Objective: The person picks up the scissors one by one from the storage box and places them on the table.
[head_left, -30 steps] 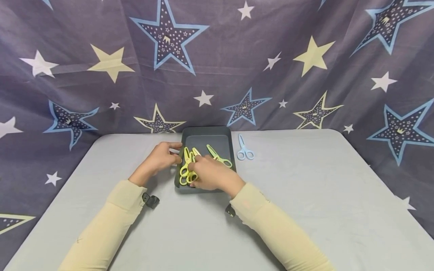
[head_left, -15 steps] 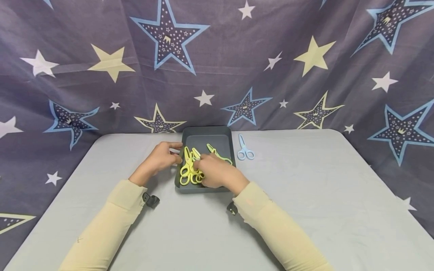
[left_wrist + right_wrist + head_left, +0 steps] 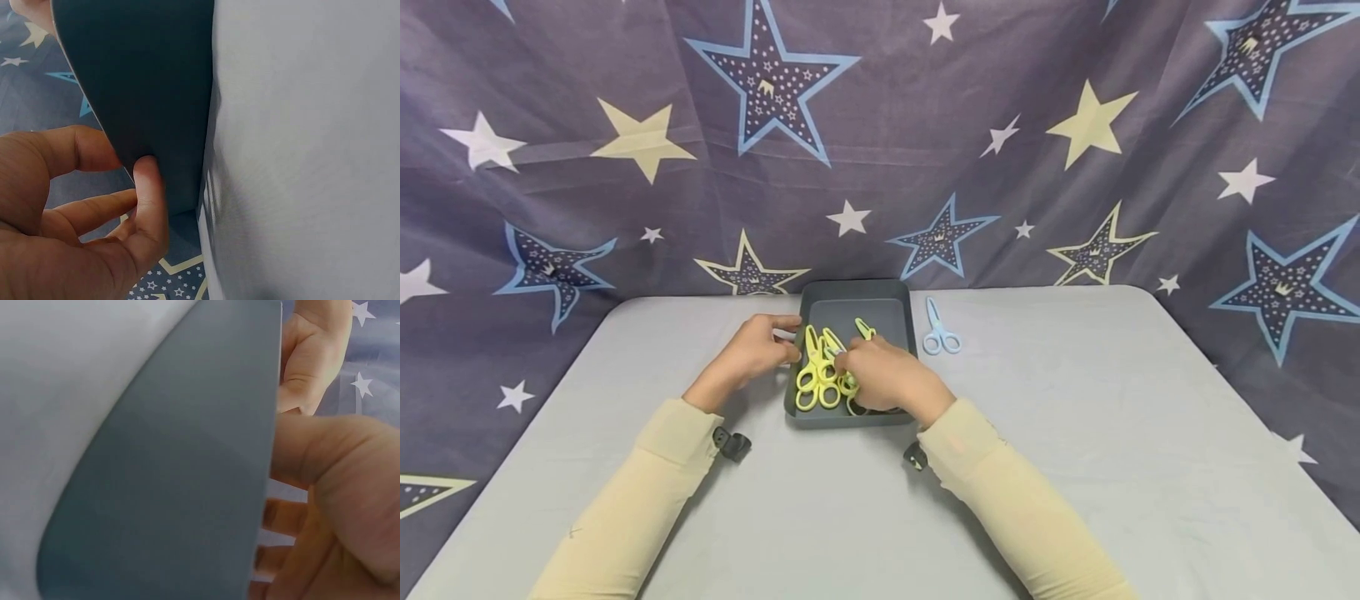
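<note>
While the left grip [image 3: 757, 348] pinches the left wall of a grey tray [image 3: 880, 313], the right grip [image 3: 889, 377] curls over yellow-green scissors [image 3: 816, 373] inside, its hold hidden. Risk: overlapping handles may snag if dragged. Blue scissors [image 3: 942, 337]: right of tray. Bench [image 3: 1075, 375]: pale. Backdrop: star-printed curtain [image 3: 880, 158].

There is one dark grey rectangular tray [image 3: 857, 308] and one light blue pair of scissors [image 3: 937, 327]. Of the yellow-green scissors [image 3: 813, 348], three blade ends show; some handles are covered, so their full number cannot be told. Two bare hands are present, one left hand [image 3: 762, 346] and one right hand [image 3: 887, 375], with two cream sleeves [image 3: 625, 500] and two small black wrist devices [image 3: 734, 444]. One white-covered table [image 3: 1075, 400] and two solid pale-yellow stars [image 3: 643, 140] complete the count.
</note>
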`<state>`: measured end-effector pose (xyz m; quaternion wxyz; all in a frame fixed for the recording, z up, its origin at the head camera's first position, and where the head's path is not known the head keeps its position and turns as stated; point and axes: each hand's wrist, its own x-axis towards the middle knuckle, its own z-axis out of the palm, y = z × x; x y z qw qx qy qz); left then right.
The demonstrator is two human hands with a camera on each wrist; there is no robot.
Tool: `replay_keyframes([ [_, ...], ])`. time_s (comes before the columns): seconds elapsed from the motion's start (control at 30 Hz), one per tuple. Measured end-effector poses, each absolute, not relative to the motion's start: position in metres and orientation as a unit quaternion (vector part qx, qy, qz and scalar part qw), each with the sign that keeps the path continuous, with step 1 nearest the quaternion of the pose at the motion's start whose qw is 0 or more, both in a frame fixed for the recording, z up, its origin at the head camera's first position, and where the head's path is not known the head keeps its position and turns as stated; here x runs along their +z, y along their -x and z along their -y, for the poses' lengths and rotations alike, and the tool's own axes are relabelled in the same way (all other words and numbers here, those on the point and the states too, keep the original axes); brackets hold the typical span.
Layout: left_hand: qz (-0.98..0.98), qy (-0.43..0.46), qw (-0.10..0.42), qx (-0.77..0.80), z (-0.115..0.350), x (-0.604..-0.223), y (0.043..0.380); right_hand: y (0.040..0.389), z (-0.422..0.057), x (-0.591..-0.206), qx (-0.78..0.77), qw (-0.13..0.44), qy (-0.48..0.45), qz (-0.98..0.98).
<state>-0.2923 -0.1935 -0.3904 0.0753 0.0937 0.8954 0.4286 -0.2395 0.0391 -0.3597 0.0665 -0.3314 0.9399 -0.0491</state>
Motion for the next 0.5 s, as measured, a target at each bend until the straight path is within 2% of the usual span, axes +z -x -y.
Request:
replay_keyframes([
  [0.5, -0.897, -0.091, 0.081, 0.425, 0.1934, -0.3885, 0.2923, 0.2365, -0.033, -0.3628, -0.027, 0.075, 0.299, -0.951],
])
